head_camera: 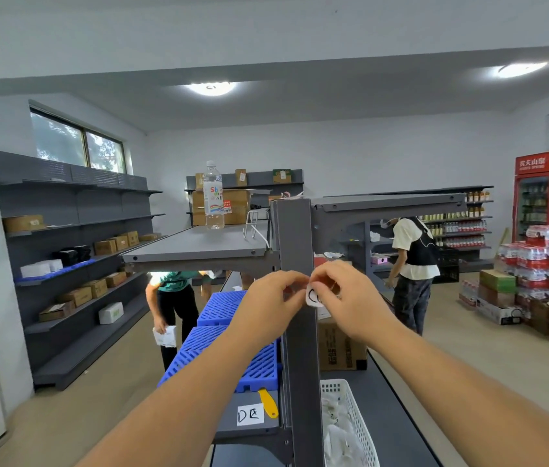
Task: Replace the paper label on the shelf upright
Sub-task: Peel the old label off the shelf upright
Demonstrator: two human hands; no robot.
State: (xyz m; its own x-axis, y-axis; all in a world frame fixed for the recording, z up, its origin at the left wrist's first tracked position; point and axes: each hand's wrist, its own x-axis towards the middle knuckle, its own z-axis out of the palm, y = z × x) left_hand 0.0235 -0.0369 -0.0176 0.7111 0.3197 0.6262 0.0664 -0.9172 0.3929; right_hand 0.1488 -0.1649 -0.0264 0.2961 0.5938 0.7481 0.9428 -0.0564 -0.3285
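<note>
Item: label [313, 295], white paper, black handwritten mark, partly hidden by fingers. Location: on the front face of the upright [295, 237], below the top shelf [199, 246].

Item: my left hand [271, 303]. Fingers curled, tips meeting the upright just left of the label. I cannot tell whether it pinches a paper edge or only braces the post.

Item: my right hand [343, 294]. Thumb and forefinger closed on the label's upper right edge, paper between them.

Item: second label [250, 414], white, marked "DE", flat on the lower shelf [259, 429], beside a yellow tool [268, 404]. Untouched.

Item: white basket [354, 416], right of the upright, holding crumpled white material. Contents unclear.

Item: water bottle [213, 195], upright on the top shelf, well clear of the work.

Status, as I judge it: one label is at the upright under both hands. I cannot tell whether this is the old one coming off or the new one going on. If old, peeling is in progress and fitting the spare remains; if new, only pressing flat remains
</note>
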